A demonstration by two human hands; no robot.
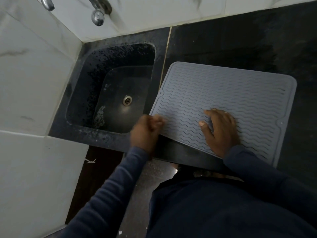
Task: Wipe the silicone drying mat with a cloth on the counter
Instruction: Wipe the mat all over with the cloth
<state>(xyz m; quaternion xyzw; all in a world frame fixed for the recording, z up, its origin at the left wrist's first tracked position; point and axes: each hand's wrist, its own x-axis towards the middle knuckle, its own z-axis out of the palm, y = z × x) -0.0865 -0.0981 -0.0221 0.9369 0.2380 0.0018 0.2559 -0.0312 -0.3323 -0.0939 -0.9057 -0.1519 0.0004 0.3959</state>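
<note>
A grey silicone drying mat (231, 95) with wavy ridges lies on the black counter (240, 43), turned at a slight angle. Its near left corner overlaps the sink's edge. My left hand (147, 131) pinches the mat's near left corner, blurred by motion. My right hand (221, 129) rests flat on the mat's near part, fingers spread, holding nothing. No cloth is in view.
A black sink (109, 93) with a metal drain (127, 100) sits left of the mat. Chrome taps (98, 12) project from the white marble-tiled wall (32, 74) behind and to the left. The counter's front edge runs just below my hands.
</note>
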